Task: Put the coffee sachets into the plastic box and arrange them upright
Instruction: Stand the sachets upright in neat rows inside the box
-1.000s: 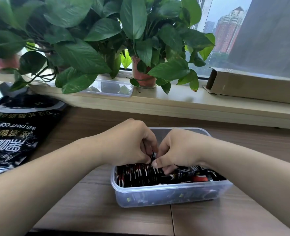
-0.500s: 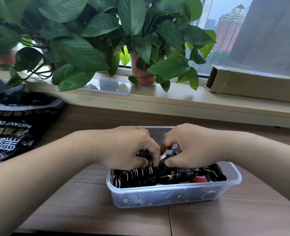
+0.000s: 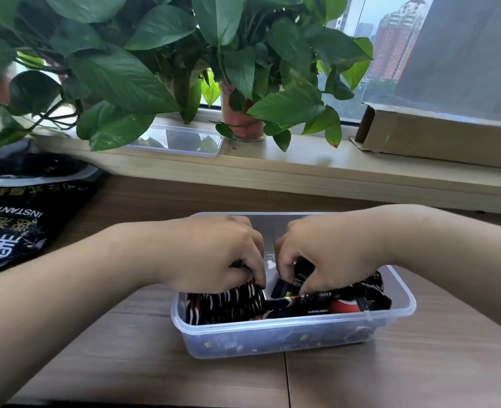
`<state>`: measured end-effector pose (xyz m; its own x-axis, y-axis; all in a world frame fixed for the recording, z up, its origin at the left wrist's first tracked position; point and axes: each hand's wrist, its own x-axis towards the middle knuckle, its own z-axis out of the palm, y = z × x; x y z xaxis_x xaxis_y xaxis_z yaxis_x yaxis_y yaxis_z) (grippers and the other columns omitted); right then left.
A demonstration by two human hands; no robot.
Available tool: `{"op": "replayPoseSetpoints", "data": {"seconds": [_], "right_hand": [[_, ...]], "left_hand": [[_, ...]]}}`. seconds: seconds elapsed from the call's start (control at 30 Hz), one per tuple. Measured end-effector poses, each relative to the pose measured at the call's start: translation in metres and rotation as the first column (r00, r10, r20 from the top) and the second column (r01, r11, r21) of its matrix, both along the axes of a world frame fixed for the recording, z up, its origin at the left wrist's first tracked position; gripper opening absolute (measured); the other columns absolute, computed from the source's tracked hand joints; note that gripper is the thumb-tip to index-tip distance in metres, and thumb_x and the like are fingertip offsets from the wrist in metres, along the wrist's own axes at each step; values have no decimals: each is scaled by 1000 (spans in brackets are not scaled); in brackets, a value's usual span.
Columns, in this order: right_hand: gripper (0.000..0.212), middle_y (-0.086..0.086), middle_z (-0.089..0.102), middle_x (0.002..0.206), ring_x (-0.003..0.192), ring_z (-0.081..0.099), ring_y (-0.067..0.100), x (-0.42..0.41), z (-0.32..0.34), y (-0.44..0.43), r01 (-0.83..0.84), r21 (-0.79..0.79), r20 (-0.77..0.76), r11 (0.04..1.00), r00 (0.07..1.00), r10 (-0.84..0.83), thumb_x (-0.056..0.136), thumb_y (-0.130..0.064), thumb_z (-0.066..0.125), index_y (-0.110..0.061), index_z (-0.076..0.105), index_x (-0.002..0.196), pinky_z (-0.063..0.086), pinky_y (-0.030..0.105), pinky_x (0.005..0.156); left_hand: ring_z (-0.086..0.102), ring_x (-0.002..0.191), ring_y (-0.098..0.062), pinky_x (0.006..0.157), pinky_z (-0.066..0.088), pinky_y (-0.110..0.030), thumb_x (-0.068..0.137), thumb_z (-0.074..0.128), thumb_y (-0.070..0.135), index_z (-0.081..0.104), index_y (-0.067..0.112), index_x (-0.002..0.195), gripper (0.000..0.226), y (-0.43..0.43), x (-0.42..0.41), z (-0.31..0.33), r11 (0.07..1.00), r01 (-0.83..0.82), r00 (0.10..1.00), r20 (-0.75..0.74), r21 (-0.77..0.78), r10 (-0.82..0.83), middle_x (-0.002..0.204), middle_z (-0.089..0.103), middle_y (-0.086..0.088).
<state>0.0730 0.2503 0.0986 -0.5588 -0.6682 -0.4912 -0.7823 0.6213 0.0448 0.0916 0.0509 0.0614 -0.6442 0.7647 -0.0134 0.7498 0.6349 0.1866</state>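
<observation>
Black coffee sachets [image 3: 228, 304] half-arranged in plastic box [image 3: 272, 340]: left hand [image 3: 211, 254] clutches them, right hand [image 3: 331, 251] apparently pinches loose sachet [image 3: 294, 282]; stand it next.

Wooden table [image 3: 390, 378], plant-lined windowsill [image 3: 302, 169]

Soft daylight from window [image 3: 390, 39] behind — wide-angle edge warp, slight blur.

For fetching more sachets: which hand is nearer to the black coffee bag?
Left. The left hand is to the right of the black coffee bag, apart from it; the right hand lies farther right, past the left hand.
</observation>
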Motion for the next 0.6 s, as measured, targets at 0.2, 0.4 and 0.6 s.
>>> {"op": "replayPoseSetpoints", "data": {"seconds": [0.2,0.4,0.6], "right_hand": [[10,-7,67,87,77,63,12,-2,9,1,102,-71,74,992,993,-97,85,-40,72,-37,64,88,54,30,70],[11,-14,62,78,62,53,1,2,21,9,128,-108,77,986,990,-120,85,-36,72,-37,61,84,38,11,53],[22,-19,67,92,82,58,0,10,16,6,123,-79,87,989,989,-116,90,-28,61,-35,68,110,42,12,72]], "left_hand": [[49,110,1,96,45,-29,86,48,32,73,44,106,34,-1,1,0,998,-22,999,32,58,20,109,66,22],[54,106,-1,93,47,-32,91,52,45,74,40,101,25,-1,-2,-2,997,-40,999,35,73,38,106,65,22],[56,104,-1,90,49,-34,90,53,53,75,39,99,28,1,-4,-3,998,-33,999,39,61,31,105,66,22]]}}
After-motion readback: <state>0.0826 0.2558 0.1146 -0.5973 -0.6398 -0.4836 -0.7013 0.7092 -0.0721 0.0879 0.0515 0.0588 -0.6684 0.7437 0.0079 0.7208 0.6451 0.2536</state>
